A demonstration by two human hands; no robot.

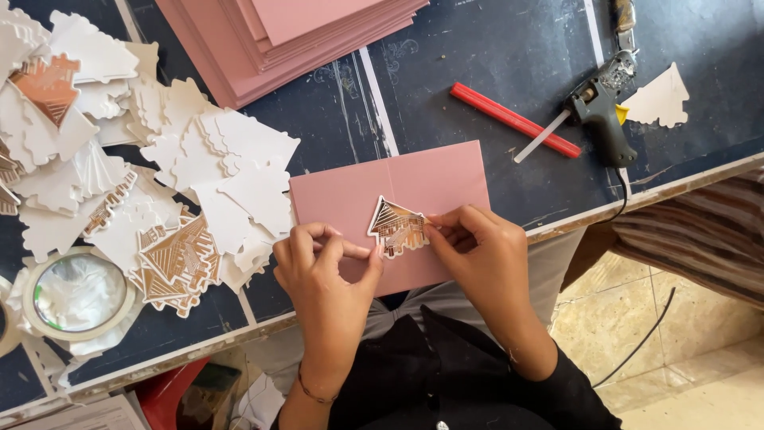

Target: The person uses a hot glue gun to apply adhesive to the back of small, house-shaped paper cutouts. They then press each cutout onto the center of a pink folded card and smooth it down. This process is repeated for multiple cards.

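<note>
I'm looking at a craft workshop: a glue gun (602, 111), stacked pink card (294, 40), heaped paper cutouts (159, 175) and a tape roll (78, 293) crowd the worktable (493, 56).

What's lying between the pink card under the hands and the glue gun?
In the head view, a red stick lies on the table between the pink card and the glue gun.

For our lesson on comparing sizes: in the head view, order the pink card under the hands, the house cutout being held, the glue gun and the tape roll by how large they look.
1. Pink card
2. Tape roll and glue gun: look too alike to rank
3. House cutout
</note>
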